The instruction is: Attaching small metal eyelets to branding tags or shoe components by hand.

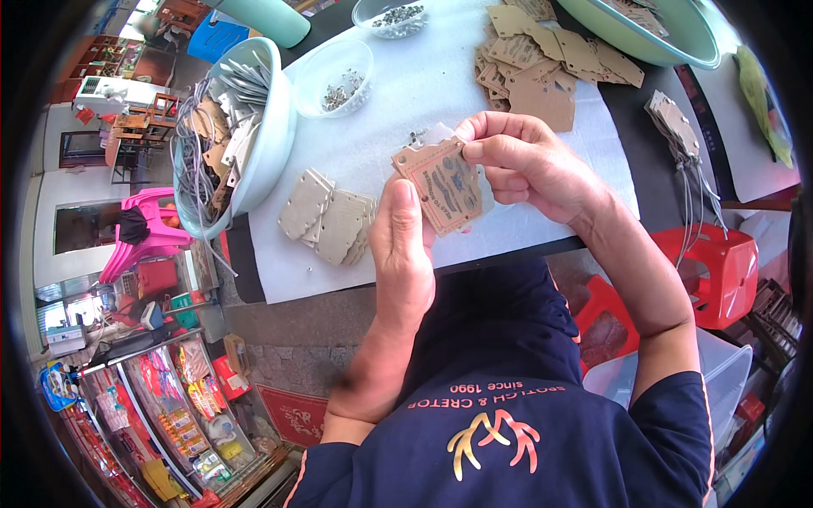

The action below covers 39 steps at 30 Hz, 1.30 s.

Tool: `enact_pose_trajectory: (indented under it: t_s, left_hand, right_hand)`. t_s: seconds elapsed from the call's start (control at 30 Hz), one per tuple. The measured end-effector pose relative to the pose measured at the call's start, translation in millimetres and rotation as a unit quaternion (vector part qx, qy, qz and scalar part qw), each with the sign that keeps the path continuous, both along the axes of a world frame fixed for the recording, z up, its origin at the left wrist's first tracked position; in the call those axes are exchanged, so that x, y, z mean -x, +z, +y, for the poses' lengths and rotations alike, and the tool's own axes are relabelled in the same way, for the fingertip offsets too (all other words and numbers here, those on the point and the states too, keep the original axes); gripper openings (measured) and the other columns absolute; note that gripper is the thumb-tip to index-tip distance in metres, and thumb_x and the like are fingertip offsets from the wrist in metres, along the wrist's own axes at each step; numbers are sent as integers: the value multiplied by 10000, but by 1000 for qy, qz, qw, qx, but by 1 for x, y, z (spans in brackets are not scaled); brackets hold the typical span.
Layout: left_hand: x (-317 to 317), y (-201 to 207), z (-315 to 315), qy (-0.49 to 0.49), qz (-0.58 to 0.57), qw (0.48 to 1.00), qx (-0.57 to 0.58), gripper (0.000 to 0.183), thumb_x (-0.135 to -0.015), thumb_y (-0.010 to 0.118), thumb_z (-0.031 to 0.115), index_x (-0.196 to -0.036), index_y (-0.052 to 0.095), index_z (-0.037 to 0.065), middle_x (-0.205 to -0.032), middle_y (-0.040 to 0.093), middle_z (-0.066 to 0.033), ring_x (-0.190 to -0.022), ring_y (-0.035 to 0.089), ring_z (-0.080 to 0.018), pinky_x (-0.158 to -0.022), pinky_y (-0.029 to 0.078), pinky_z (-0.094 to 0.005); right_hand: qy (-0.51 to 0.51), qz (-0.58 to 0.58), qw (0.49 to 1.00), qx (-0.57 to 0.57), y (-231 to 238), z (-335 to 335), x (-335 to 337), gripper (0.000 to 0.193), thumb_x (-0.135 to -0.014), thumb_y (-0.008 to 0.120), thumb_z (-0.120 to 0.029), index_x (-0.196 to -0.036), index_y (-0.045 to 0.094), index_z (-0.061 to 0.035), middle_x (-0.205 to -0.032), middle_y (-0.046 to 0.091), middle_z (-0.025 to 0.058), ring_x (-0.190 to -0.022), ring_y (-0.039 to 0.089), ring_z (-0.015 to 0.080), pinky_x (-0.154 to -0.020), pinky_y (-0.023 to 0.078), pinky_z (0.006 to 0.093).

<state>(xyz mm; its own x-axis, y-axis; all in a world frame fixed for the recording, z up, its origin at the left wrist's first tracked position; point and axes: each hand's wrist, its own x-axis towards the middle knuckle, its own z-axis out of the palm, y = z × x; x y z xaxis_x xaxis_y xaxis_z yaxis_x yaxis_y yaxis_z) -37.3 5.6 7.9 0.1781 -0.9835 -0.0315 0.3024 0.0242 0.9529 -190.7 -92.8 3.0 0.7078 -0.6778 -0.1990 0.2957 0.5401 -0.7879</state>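
Between my two hands, above the white sheet, is a brown cardboard tag with dark print and notched corners. My left hand grips its left side, thumb upright along the edge. My right hand pinches the upper right corner between thumb and forefinger. A whitish, partly see-through piece shows behind the tag; I cannot tell what it is. Left of my left hand lie stacks of greyish tags. A heap of brown tags lies beyond my right hand. A few small metal pieces rest just past the held tag.
At the left edge stands a pale blue basin of tags and grey cords. Clear bowls hold small metal parts. A green basin sits at the far right, with corded tags nearby. Red stools stand below the table.
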Motion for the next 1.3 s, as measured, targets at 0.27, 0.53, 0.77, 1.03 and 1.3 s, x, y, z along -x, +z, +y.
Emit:
enact_pose_trajectory:
  t_s: [0.27,0.53,0.77,1.03,1.3]
  left_hand:
    - [7,-8,12,-48,-8,999,-3,425,-1048,370,318,-1222,522,-39,-1074,626,-137,-899,633,-218,-750,510,-345]
    - [9,-4,13,-33,13,998,-48,276,-998,530,190,-1179,587,-10,-1023,665,-108,-869,666,-218,-741,547,-336]
    - [20,3,11,-9,-18,999,-38,341,-1024,466,251,-1157,572,-44,-998,662,-118,-880,671,-206,-743,571,-327]
    - [14,-5,17,-17,-82,996,41,414,-1058,358,279,-1117,565,-74,-942,664,-115,-873,660,-159,-769,552,-297]
    - [8,-8,12,6,-83,996,37,341,-1032,422,225,-1186,539,-55,-1055,637,-138,-949,643,-200,-803,551,-335]
  right_hand:
    - [0,-29,999,-40,3,0,-2,101,-937,576,-125,-1005,564,-52,-624,397,-95,-464,289,-7,-420,213,167]
    - [15,-31,999,-25,0,0,0,104,-944,556,-117,-1010,570,-38,-611,392,-96,-458,285,-8,-413,200,173]
    - [17,-8,1000,-14,2,0,0,115,-937,564,-123,-1008,576,-33,-610,392,-105,-449,274,-10,-410,190,174]
    - [19,-48,998,-36,-1,-1,1,118,-933,569,-128,-998,578,-30,-602,397,-107,-445,277,-16,-405,200,170]
    - [14,-17,999,-28,1,0,-1,127,-923,588,-146,-986,588,-35,-620,414,-100,-461,298,-15,-419,211,169]
